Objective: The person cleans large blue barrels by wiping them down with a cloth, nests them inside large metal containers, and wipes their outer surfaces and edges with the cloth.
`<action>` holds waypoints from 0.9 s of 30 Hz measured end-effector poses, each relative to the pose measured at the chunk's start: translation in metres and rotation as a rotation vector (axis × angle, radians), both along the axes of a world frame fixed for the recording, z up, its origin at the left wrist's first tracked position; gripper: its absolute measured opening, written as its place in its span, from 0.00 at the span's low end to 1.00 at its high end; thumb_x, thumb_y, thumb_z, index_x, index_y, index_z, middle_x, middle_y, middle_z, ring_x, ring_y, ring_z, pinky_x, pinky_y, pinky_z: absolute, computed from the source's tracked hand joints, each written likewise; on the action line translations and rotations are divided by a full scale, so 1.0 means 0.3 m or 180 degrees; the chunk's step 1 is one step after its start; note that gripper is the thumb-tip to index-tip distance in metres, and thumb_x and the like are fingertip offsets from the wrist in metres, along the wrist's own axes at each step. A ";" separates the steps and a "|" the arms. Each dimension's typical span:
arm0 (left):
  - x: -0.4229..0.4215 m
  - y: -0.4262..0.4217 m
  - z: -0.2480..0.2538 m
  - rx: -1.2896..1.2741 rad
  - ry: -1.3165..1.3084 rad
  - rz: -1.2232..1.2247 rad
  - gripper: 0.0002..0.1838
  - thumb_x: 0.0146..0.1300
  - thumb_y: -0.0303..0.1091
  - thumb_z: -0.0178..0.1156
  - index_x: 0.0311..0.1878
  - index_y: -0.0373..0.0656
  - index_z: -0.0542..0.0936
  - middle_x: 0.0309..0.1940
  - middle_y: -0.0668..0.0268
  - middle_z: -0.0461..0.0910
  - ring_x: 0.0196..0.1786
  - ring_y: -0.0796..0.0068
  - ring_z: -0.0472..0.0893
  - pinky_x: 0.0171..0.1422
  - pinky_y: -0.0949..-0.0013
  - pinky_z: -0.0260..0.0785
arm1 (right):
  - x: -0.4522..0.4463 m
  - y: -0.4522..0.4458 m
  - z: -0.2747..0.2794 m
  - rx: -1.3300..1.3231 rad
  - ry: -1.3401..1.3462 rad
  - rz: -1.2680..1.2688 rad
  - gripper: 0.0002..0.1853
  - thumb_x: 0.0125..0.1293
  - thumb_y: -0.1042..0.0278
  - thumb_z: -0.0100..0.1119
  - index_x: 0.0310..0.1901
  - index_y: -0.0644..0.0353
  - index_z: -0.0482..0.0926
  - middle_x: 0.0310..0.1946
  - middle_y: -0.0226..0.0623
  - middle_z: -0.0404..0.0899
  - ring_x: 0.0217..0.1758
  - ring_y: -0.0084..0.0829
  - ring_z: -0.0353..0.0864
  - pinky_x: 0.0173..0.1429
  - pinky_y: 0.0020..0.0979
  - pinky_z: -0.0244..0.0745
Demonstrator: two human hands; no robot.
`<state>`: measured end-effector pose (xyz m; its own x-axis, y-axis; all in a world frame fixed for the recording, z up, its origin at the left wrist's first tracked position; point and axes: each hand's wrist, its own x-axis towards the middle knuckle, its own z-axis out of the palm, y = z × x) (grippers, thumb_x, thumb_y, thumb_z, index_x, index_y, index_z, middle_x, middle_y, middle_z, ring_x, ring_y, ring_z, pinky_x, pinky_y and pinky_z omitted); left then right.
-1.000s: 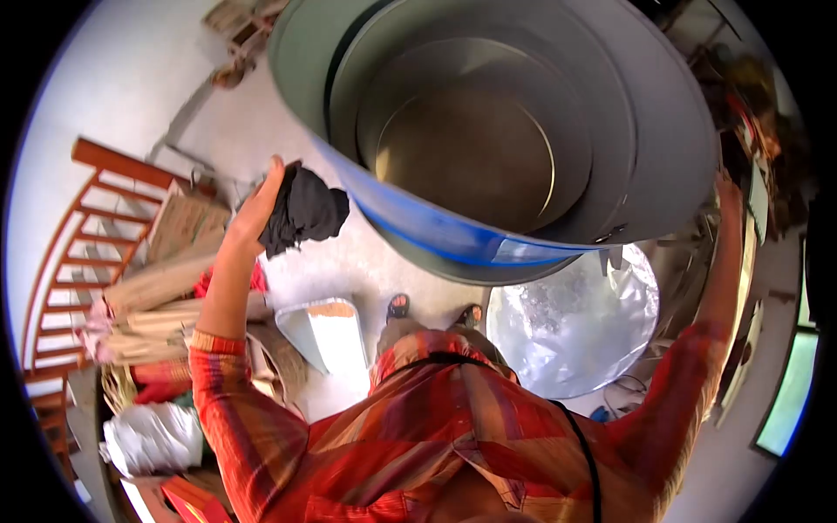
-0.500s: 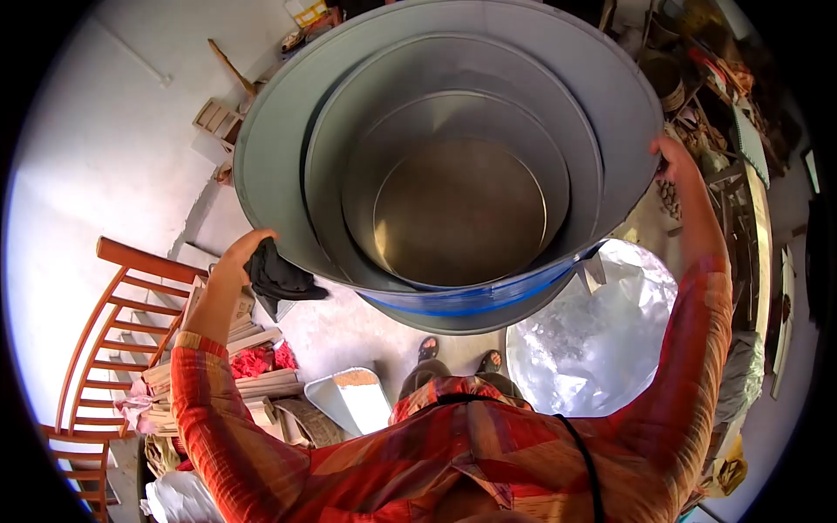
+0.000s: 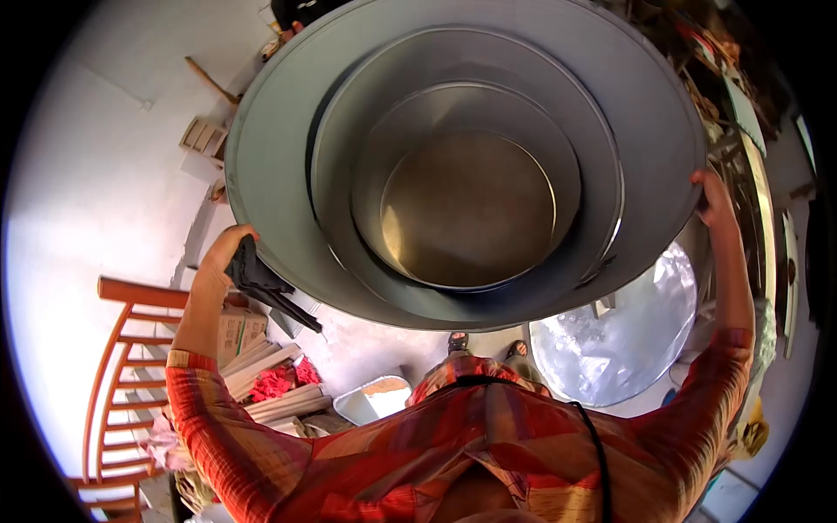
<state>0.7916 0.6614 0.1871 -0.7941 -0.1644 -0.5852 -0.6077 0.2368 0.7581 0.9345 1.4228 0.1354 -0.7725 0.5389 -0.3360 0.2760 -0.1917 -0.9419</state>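
Observation:
In front of me is a large grey metal tub [image 3: 270, 174], with smaller round metal tubs [image 3: 349, 113] nested inside it. Its mouth tilts towards me, and the brownish bottom of the innermost tub shows. My left hand [image 3: 227, 246] is closed on the outer rim at the left, and a black cloth [image 3: 260, 272] hangs beside those fingers. On the opposite side, my right hand [image 3: 715, 199] grips the outer rim; its fingers are partly hidden behind the wall.
A wooden rack-like chair [image 3: 131, 375] stands at left by wooden strips [image 3: 288, 401] and red material [image 3: 283, 381]. Below are a shallow tray [image 3: 353, 405] and a round, shiny plastic-covered surface [image 3: 610, 349]. Clutter lines the right. A dark shape [image 3: 305, 10] shows beyond the far rim.
The tub has tipped further and come closer, hiding the blue band on its outside. My right hand has moved outward and down with the rim; both hands keep hold.

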 end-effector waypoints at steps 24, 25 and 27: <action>-0.306 -0.228 -0.049 0.0814 -0.0082 -0.1151 0.38 0.64 0.60 0.52 0.65 0.37 0.65 0.58 0.58 0.72 0.57 0.66 0.74 0.59 0.67 0.68 | 0.132 -0.683 -0.092 0.0308 -0.0681 -0.1005 0.10 0.52 0.70 0.54 0.37 0.61 0.76 0.30 0.44 0.76 0.31 0.45 0.78 0.39 0.51 0.79; -0.215 -0.204 -0.073 0.0605 -0.0064 -0.1220 0.40 0.62 0.63 0.52 0.63 0.36 0.66 0.57 0.56 0.72 0.56 0.64 0.74 0.59 0.65 0.69 | 0.123 -0.670 -0.133 0.0278 -0.0676 -0.0970 0.10 0.52 0.70 0.54 0.37 0.61 0.76 0.30 0.44 0.76 0.31 0.45 0.78 0.39 0.51 0.79; 0.001 -0.094 -0.113 0.0553 0.0023 -0.1196 0.41 0.59 0.65 0.53 0.61 0.35 0.67 0.52 0.55 0.73 0.54 0.60 0.75 0.57 0.60 0.72 | 0.113 -0.647 -0.198 -0.0118 -0.0468 -0.0690 0.13 0.54 0.66 0.56 0.41 0.58 0.74 0.32 0.38 0.73 0.36 0.43 0.75 0.37 0.53 0.79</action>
